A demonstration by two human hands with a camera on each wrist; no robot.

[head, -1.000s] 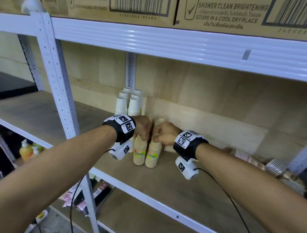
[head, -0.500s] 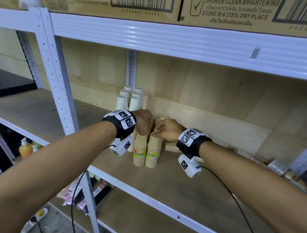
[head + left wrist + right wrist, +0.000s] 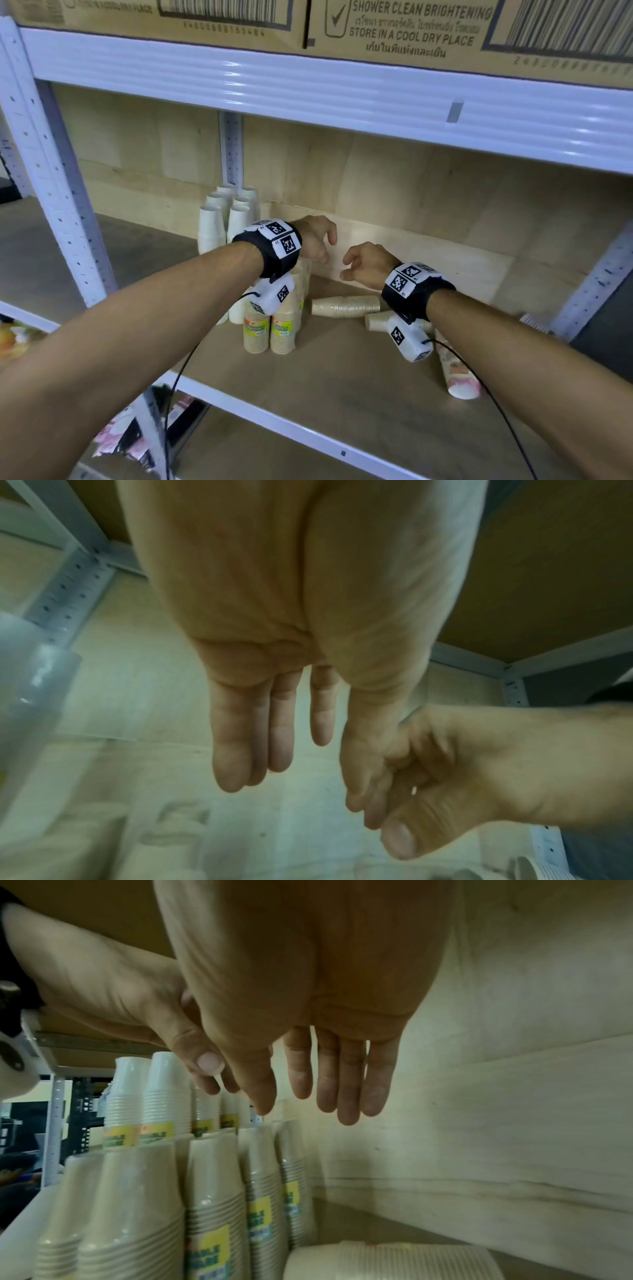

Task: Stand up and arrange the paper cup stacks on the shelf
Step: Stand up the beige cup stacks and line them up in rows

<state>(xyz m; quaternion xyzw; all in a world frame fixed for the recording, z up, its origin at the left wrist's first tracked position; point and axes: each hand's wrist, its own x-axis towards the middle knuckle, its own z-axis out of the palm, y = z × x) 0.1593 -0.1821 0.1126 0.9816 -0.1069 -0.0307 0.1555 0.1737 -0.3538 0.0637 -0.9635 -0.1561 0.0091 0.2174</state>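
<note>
Bare skin and nothing else between my fingers: my left hand (image 3: 313,240) hangs with its fingers (image 3: 236,750) loose and nearly straight, gripping nothing, just above the tops of the upright tan paper cup stacks with yellow-green labels (image 3: 270,325). My right hand (image 3: 366,265) floats close beside it, fingers (image 3: 342,1085) relaxed and spread, also empty, thumbs near each other. Below my right wrist two tan paper cup stacks lie on their sides (image 3: 346,306) on the grey-brown wooden shelf board (image 3: 342,394), and a white cup stack with pink print (image 3: 457,373) lies toppled toward the front, partly hidden by my arm. Behind the standing tan ones, a cluster of plain white cup stacks (image 3: 222,216) stands against the pale plywood back wall (image 3: 411,192); how many is hard to tell. Overhead runs the white metal shelf beam (image 3: 308,92) under brown cardboard cartons (image 3: 394,31).
</note>
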